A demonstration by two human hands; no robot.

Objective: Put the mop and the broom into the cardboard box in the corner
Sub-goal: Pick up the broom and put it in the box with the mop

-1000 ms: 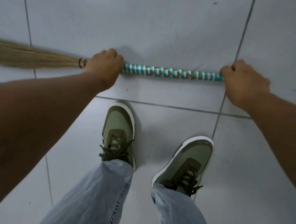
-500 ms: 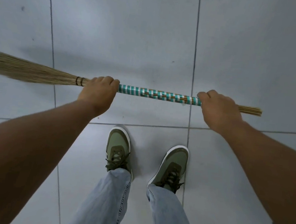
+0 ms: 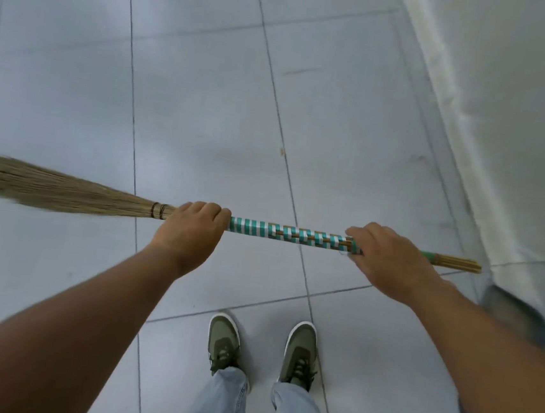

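Note:
I hold a straw broom level in the air above the floor, its handle wrapped in teal and white bands. Its tan bristles fan out to the left edge of the view, and bare stick ends poke out at the right. My left hand is closed round the handle just right of the bristle binding. My right hand is closed round the handle near its right end. Neither the mop nor the cardboard box is in view.
Pale grey floor tiles stretch ahead and to the left. A white wall runs along the right side, close to the broom's handle end. My two green shoes stand below the broom. A blurred grey object sits at the wall's foot.
The broom has come up off the floor in both hands. The view has risen and turned, bringing the white wall in on the right, and my feet look farther below.

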